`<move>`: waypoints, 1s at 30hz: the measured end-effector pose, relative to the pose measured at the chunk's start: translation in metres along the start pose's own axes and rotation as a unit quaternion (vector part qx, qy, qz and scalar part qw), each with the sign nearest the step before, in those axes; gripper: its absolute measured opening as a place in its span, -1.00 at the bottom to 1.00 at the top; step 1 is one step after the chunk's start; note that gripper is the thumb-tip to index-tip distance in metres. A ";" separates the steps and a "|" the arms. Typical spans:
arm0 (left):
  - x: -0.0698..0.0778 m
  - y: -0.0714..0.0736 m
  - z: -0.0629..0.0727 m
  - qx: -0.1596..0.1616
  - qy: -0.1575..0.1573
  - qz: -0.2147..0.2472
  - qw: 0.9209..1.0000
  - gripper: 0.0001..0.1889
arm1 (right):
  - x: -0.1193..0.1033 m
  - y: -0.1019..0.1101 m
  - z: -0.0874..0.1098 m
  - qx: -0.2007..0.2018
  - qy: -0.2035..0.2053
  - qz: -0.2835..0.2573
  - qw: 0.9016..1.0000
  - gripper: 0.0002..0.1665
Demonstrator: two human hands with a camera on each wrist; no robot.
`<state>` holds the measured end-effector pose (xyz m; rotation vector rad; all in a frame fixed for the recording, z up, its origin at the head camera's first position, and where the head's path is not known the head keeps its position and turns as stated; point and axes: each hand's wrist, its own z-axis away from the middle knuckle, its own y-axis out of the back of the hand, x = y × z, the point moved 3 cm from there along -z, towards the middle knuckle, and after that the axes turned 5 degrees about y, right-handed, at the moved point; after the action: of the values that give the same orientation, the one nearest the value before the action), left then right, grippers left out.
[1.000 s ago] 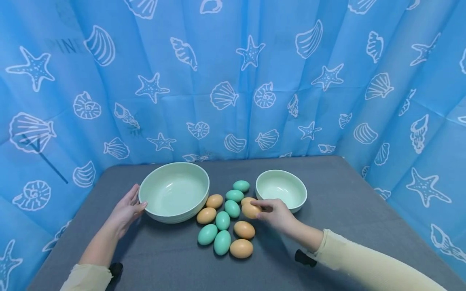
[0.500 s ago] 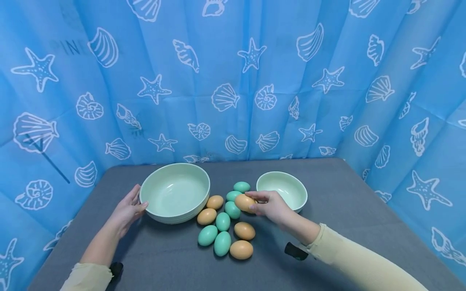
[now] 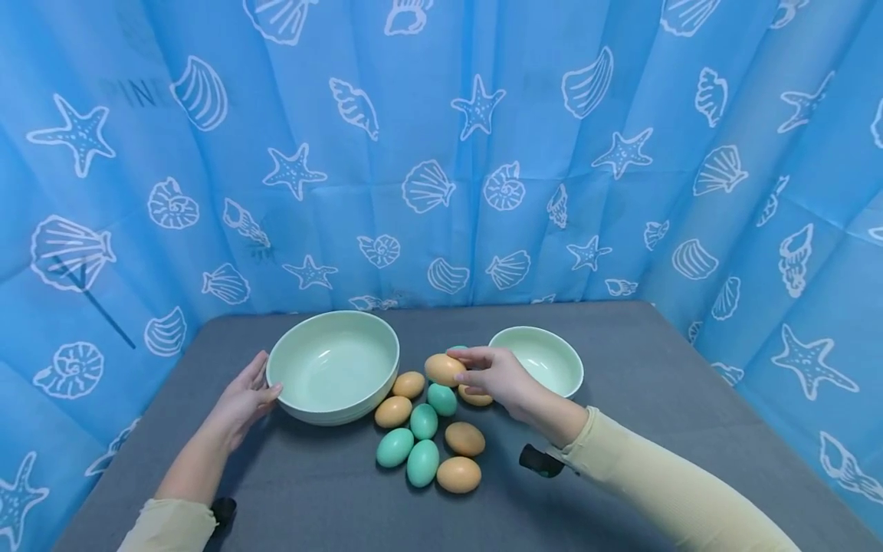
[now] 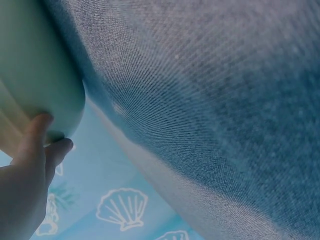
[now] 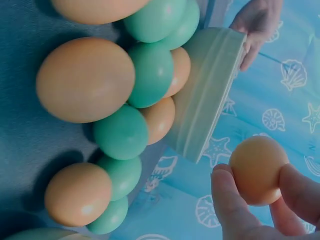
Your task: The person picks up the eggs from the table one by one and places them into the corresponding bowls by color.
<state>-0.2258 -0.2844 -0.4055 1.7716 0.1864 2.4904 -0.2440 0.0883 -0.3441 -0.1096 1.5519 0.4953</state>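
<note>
My right hand pinches a brown egg between thumb and fingertips, held above the green eggs between the two bowls. In the right wrist view the same egg sits at my fingertips, away from the cloth. At the left, my left hand grips the side of a large pale green bowl, thumb at its rim and fingers along the outer wall. The left wrist view has the bowl's wall close up, with thumb and finger against it. The large bowl's visible inside is bare.
Several green eggs and brown eggs lie clustered on the grey cloth, some close against the large bowl. A smaller pale green bowl stands at the right, partly behind my right hand. A blue shell-patterned curtain hangs behind.
My right hand has lifted the brown egg and carried it leftward and slightly back, from beside the small bowl to over the green eggs. My left hand stays at the large bowl.
</note>
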 end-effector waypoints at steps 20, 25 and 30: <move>-0.001 0.000 -0.001 0.001 -0.006 0.005 1.000 -0.18 | -0.016 -0.025 -0.026 0.000 -0.018 -0.027 0.999 -0.52; 0.000 0.001 -0.001 -0.001 0.002 0.011 1.000 -0.18 | -0.018 -0.032 -0.032 -0.008 -0.027 -0.033 0.999 -0.53; 0.000 0.001 -0.001 0.004 0.009 0.018 1.000 -0.17 | -0.020 -0.039 -0.036 -0.019 -0.033 -0.033 0.999 -0.53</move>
<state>-0.2266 -0.2856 -0.4054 1.7717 0.1676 2.5338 -0.2621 0.0352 -0.3349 -0.1715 1.4701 0.4704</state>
